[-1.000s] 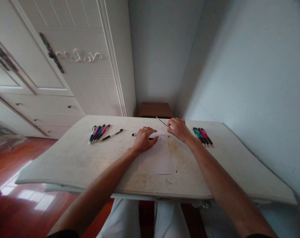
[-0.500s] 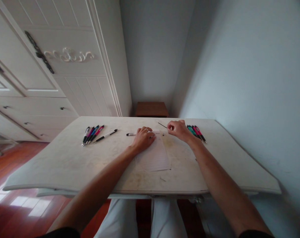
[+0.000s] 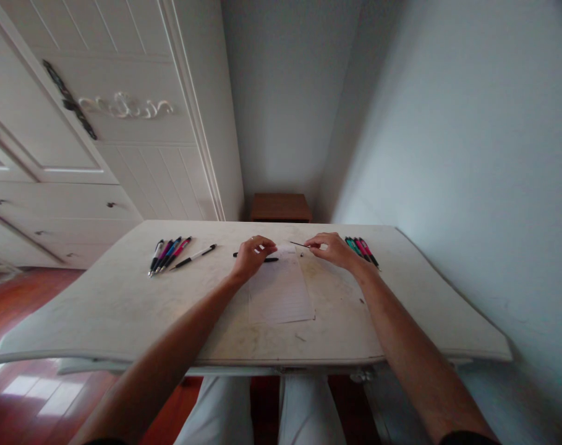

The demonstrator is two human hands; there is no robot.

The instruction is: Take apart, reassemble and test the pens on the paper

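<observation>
"How's the light?"
"Dim, with glare on the floor [image 3: 39, 398] at lower left."
"Shadows?"
"A soft-edged one down the right wall [image 3: 438, 173]. Edges look stretched; the paper [image 3: 281, 296] looks blurry."

A thin dark rod [image 3: 299, 245], perhaps a refill, slants near a partly covered pen [image 3: 271, 259].

Desk [image 3: 169, 309] looks like painted wood, matt and kinda scuffed. Paper [image 3: 282, 293] at 6 o'clock is matt too. Pens [image 3: 169, 254] at 9: smooth plastic. Thin rod [image 3: 299, 244] at 4, plastic or metal, can't tell. Floor [image 3: 58, 383] at 8 is super glossy wood, handle [image 3: 70, 99] at 10 dark metal.
</observation>
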